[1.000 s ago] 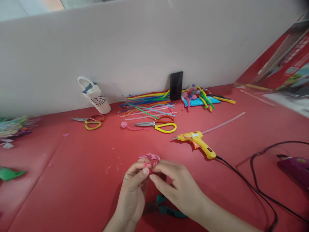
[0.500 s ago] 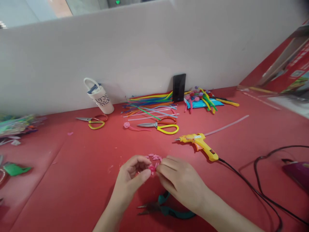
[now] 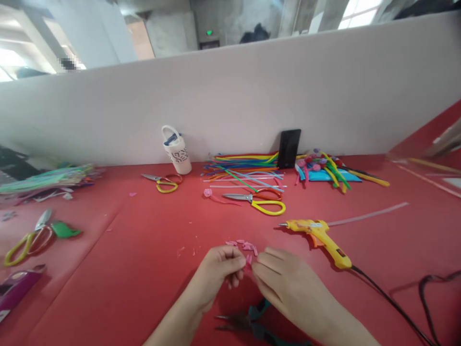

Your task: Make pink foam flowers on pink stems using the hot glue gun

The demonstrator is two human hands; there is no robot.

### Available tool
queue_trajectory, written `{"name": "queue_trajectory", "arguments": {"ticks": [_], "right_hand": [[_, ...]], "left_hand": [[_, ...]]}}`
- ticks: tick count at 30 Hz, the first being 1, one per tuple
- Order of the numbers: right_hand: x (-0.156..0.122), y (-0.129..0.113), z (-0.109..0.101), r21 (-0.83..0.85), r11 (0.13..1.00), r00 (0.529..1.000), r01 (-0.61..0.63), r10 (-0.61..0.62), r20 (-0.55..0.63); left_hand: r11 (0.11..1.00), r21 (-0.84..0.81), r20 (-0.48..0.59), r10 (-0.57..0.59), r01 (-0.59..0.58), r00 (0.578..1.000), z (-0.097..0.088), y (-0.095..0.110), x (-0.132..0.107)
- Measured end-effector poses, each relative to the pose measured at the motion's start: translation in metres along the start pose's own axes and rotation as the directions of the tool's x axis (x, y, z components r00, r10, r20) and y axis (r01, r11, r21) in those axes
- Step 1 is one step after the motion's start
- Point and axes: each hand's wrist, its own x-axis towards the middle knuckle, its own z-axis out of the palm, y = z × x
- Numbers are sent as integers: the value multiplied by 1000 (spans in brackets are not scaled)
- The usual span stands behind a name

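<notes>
Between my fingertips is a small pink piece point(image 3: 248, 261), perhaps a petal cluster. My left hand point(image 3: 225, 266) pinches it from the left with thumb and forefinger. From the other side my right hand point(image 3: 279, 271) grips it, its fingers closed and partly hiding it. Just beyond lie several loose pink pieces point(image 3: 248, 246) on the red table point(image 3: 137, 283). Below my right hand are teal-handled pliers point(image 3: 248, 321), jaws pointing left, handles partly covered by my wrist.
A yellow glue gun point(image 3: 319, 233) lies to the right, its cord trailing away. Yellow-and-red scissors point(image 3: 257, 199) and a pink flower on a stem point(image 3: 208, 192) lie ahead. Coloured strips point(image 3: 245, 166), a black phone point(image 3: 289, 148) and a white cup point(image 3: 178, 154) line the white partition.
The camera view has tilted up and turned left, so things sit lower and farther right. My left fingers have curled inward, thumb now on top, still at the pink piece.
</notes>
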Motion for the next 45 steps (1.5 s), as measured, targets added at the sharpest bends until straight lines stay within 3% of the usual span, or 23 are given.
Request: {"name": "queue_trajectory", "arguments": {"ticks": [4,10,18,22,29,40,43,45], "right_hand": [[-2,3,-1,22,1000,1000,-2,2,-9],[-1,8,-3,-112,993,999,32,-32,0],[11,6,-22,-345,927,990,144,-140,34],[14,5,-18,-320,939,991,127,-135,-4],[6,4,2,-209,974,996,82,-85,-6],[-5,3,12,-181,979,991,94,-73,115],[-3,2,8,-115,989,991,89,-77,108],[-1,1,2,1,1000,995,24,-24,96]], "left_hand": [[1000,5,21,26,-27,999,1,-2,2],[983,92,52,153,-157,987,1,2,-2],[939,241,113,225,-247,968,4,31,-12],[940,237,151,214,-245,965,-1,35,-8],[971,174,192,129,-163,973,-22,11,-1],[957,202,93,195,-210,976,-10,-5,3],[971,167,104,153,-169,983,-14,-3,3],[985,132,127,98,-115,987,-17,1,1]]}}
